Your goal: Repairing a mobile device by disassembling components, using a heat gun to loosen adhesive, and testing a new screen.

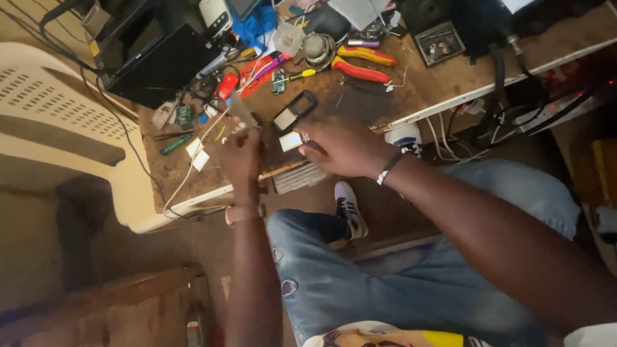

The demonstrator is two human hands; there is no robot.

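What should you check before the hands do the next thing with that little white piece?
1. Right hand touches the small white part: ok.
2. Left hand grips a thin flat piece: ok, though blurred.
3. Phone frame lies apart from both hands: ok.
4. Red-handled pliers within reach: ok.
5. Bench clutter-free near hands: not ok.
6. Part undamaged: cannot tell.

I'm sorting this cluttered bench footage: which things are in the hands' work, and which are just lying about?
In hand:
left hand holding a thin flat grey piece
right hand holding a small pale part
dark phone frame, just beyond

Lying about:
red-and-yellow pliers
laptop
green circuit board
white cable
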